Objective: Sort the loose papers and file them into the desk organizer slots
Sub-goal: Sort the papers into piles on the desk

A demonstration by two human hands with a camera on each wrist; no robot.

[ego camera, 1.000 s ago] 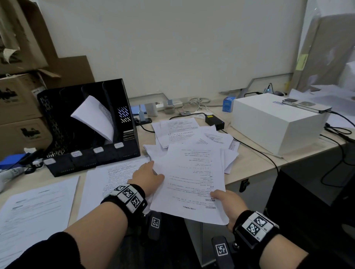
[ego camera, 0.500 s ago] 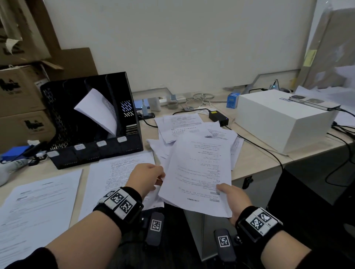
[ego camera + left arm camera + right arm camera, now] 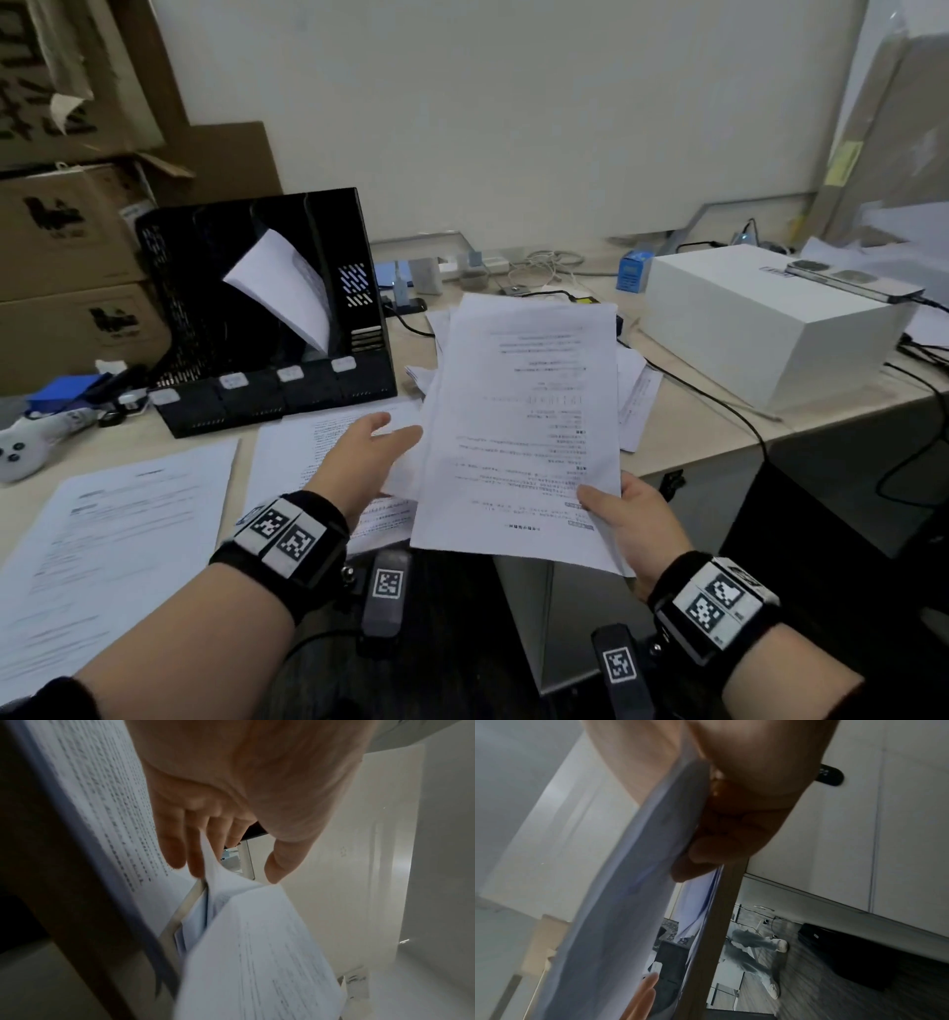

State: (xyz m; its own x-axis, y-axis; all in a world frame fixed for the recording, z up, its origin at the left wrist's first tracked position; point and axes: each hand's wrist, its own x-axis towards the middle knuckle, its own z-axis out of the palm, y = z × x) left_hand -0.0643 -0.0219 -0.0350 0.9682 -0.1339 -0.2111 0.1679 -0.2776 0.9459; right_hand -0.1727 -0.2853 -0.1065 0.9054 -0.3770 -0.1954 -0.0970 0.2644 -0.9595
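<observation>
My right hand (image 3: 608,506) pinches the lower right corner of a stack of printed sheets (image 3: 524,411) and holds it tilted up above the desk. From the right wrist, the fingers (image 3: 706,854) are curled under the stack (image 3: 618,902). My left hand (image 3: 390,437) is beside the stack's left edge with straight fingers (image 3: 180,850), which touch the edge of a sheet (image 3: 257,953). The black desk organizer (image 3: 205,329) stands at the back left with one sheet (image 3: 287,288) leaning in a slot. More loose papers (image 3: 637,395) lie under the raised stack.
Two printed sheets (image 3: 118,539) (image 3: 308,452) lie flat on the desk in front of the organizer. A white box (image 3: 760,329) with a phone (image 3: 852,282) on top stands at the right, with cables around it. Cardboard boxes (image 3: 61,231) and a white controller (image 3: 31,447) are at the left.
My right hand has lifted the stack off the pile and tilted it up. My left hand has let go of the stack's left edge and its fingers have straightened.
</observation>
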